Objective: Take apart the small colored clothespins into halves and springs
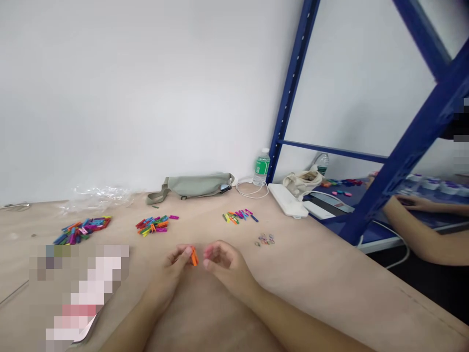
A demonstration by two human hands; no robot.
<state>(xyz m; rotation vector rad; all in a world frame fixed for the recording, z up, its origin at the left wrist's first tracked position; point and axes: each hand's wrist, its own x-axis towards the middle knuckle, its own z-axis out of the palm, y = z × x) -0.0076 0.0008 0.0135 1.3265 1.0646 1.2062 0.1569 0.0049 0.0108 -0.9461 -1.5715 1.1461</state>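
A small orange clothespin [194, 256] sits at the lower middle of the frame, tilted slightly and pinched upright in the left hand [171, 264], its bright painted legs pointing down, just beside the loosely curled right hand [226, 260].

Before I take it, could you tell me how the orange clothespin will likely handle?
The clothespin looks small and stiff, probably very light. Its narrow body may slip when pinched. Dropped, it would likely lie flat, not roll, like the pile.
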